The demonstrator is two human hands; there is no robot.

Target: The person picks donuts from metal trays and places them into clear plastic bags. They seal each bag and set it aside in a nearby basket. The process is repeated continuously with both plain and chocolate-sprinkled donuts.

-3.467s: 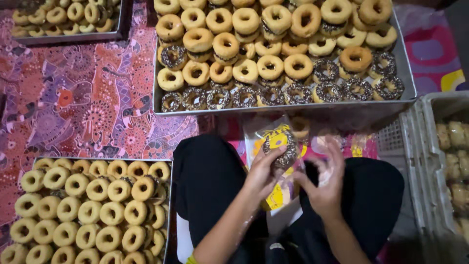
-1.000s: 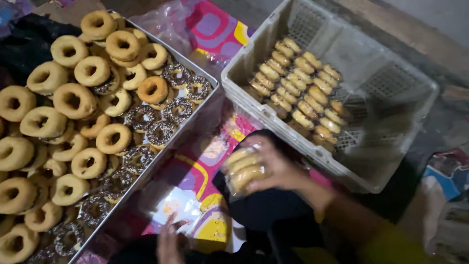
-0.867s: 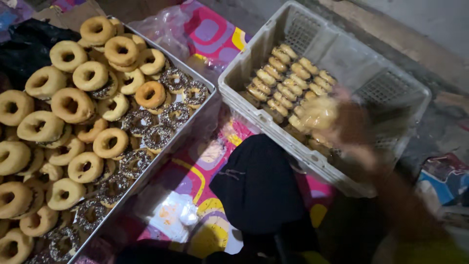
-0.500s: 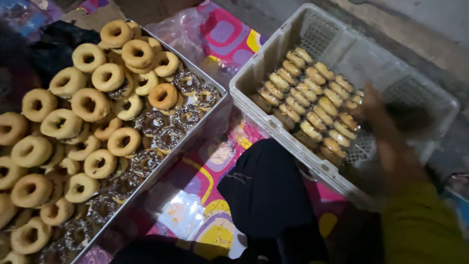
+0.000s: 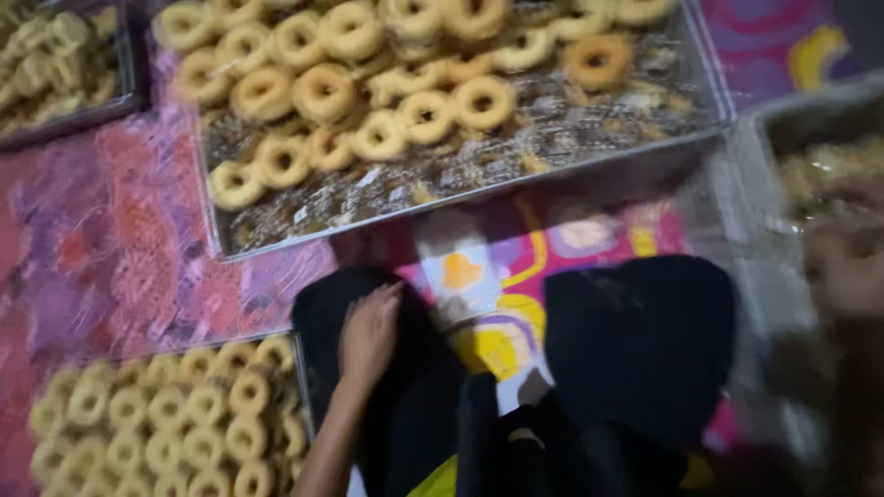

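left hand (image 5: pixel 368 333): flat on black-clad knee, fingers loosely spread, empty.
right hand (image 5: pixel 845 267): blurred over crate (image 5: pixel 737 175), pose unclear; packet gone from it since a second ago.
donut tray (image 5: pixel 460 198): ahead of left hand.
small donuts (image 5: pixel 166 423): beside left wrist.

Dim warm light, heavy motion blur, right edge smeared.

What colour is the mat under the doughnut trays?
Mostly pink mat with purple, yellow and white swirls, seen from the head camera.
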